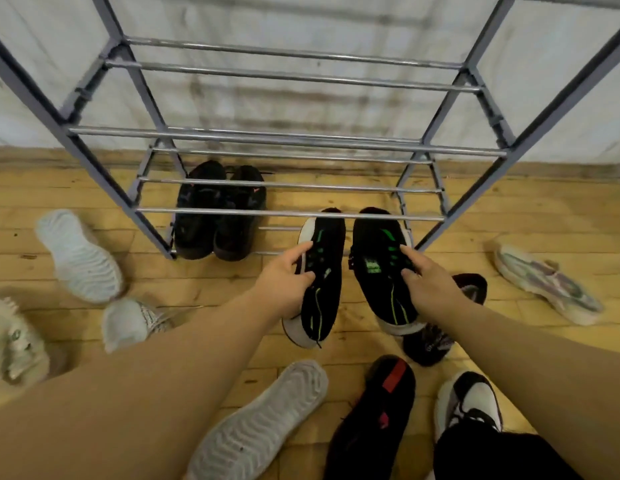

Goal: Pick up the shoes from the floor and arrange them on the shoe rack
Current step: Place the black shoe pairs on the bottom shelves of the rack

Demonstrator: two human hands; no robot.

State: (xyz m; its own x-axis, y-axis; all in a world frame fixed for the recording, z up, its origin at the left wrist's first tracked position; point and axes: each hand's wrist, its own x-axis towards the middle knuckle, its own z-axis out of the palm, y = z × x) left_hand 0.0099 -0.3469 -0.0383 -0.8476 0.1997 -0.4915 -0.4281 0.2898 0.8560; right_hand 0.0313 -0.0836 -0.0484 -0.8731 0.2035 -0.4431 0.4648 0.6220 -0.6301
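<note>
Item: 2 black knit sneakers, green laces and side stripes, white soles. Left hand (284, 282) clasps the left sneaker (322, 271) at its midsection, fingers curled over the laces. Right hand (428, 275) grips the right sneaker (384, 265) along its outer side. Both toes point away from the hands, reaching under the front bars of the shoe rack (287, 214), grey-framed with chrome rods. Beyond the left hand, 1 black pair (220, 211) sits on the lowest tier. Wooden floor (336, 199) beneath.
</note>
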